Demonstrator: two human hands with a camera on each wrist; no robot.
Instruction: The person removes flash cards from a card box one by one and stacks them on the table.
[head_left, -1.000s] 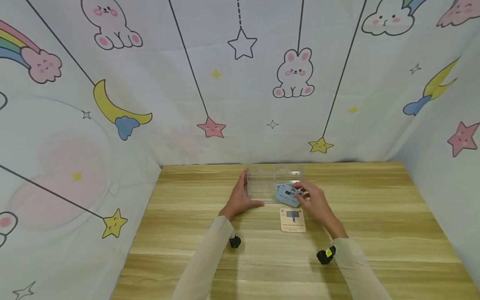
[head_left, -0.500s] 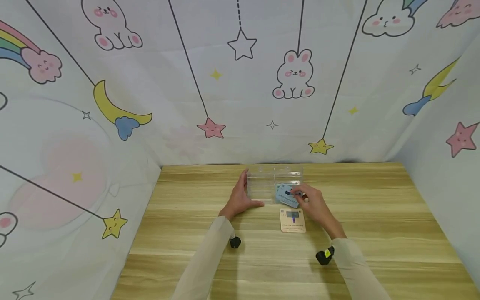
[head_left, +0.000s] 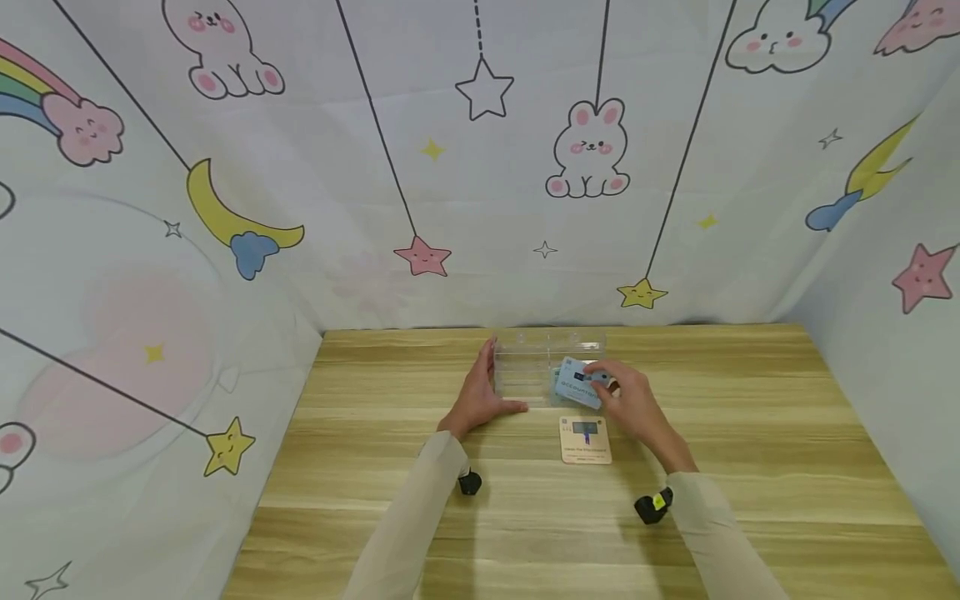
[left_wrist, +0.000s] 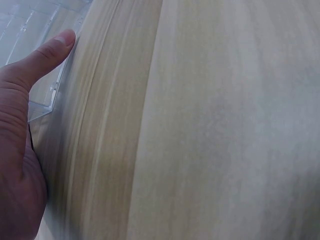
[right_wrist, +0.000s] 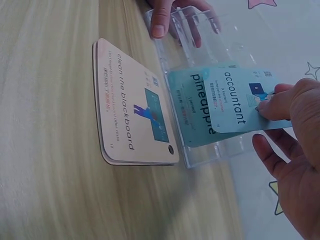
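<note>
A clear plastic box [head_left: 521,360] with a divider stands near the back of the table. My left hand [head_left: 478,400] holds its left end, fingers along the side and thumb [left_wrist: 47,54] over the front edge. My right hand [head_left: 632,407] pinches a light-blue flash card [right_wrist: 231,102] reading "accountant" between thumb and fingers, tilted over the box's right compartment. Under it a blue-green "pineapple" card [right_wrist: 186,125] lies in that compartment, partly covered. The left compartment shows no cards.
In front of the box lies a small stack of cream cards [head_left: 585,442], "clean the blackboard" on top. The wood-grain table [head_left: 420,367] ends at a white cartoon-print cloth [head_left: 480,292] behind. Similar cloth hangs at both sides.
My right hand shifts its grip on the "accountant" card, then raises it slightly up and to the right, away from the card beneath. The left hand and box stay put.
</note>
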